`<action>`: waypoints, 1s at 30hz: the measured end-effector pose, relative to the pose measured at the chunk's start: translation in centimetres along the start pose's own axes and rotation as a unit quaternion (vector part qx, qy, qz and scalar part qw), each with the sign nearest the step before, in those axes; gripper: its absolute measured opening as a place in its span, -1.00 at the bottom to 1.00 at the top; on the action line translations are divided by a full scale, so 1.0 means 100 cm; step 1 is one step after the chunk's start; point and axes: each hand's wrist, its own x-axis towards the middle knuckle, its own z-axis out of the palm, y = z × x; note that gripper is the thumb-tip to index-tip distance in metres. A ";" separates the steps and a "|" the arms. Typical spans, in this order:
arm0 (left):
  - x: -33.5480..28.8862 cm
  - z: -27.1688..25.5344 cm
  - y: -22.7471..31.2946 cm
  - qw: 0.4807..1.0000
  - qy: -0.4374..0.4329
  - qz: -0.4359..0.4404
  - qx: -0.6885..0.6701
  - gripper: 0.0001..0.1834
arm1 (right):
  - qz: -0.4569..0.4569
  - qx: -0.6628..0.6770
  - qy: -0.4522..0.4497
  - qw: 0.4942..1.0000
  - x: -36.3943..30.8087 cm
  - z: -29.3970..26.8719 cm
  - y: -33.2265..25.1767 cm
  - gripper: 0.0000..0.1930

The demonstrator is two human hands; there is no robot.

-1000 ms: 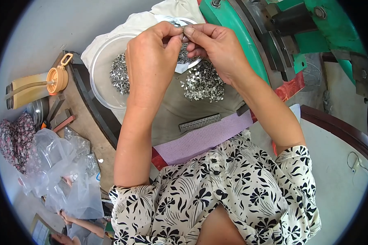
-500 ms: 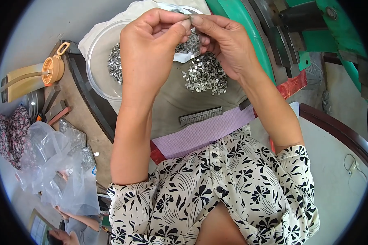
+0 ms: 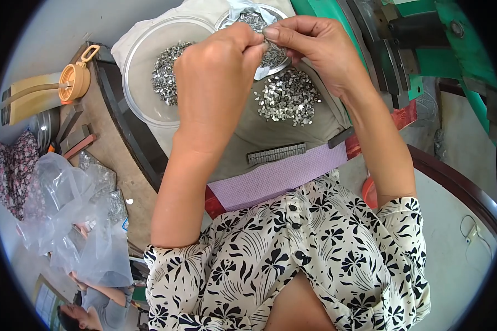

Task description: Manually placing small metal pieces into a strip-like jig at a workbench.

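Note:
My left hand (image 3: 221,71) and my right hand (image 3: 320,52) meet above the work surface with thumbs and forefingers pinched together. Whatever is between the fingertips is too small to make out. Beneath them a round tray (image 3: 225,22) holds thin metal pins (image 3: 271,57) and a piece of pale plastic (image 3: 243,7). A heap of small flat metal pieces (image 3: 289,99) lies on the grey cloth below my right hand. Partly behind my left hand is a clear round tray (image 3: 131,88) with small metal parts (image 3: 164,74).
A dark slotted block (image 3: 276,154) lies near a lilac mesh strip (image 3: 279,175) at the front edge. Green machinery (image 3: 425,60) stands to the right. At left are an orange-lidded container (image 3: 74,81) and clear plastic bags (image 3: 66,204). Another person (image 3: 102,303) is at lower left.
The view has shifted slightly. My left hand has turned, its back now more toward me, and its fingertips sit lower. Both hands still meet at the fingertips.

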 end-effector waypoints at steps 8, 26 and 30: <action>-0.039 -0.010 0.002 0.998 -0.017 0.043 -0.048 -0.83 | -0.223 -0.304 0.098 0.921 0.000 -0.006 0.033 -0.82; -0.150 -0.010 -0.017 0.986 -0.165 -0.007 -0.014 -0.66 | -0.302 -0.436 -0.100 0.842 -0.084 0.021 0.069 -0.86; -0.147 -0.016 -0.013 0.985 -0.171 0.011 -0.023 -0.70 | -0.346 -0.491 -0.073 0.796 -0.090 0.025 0.075 -0.85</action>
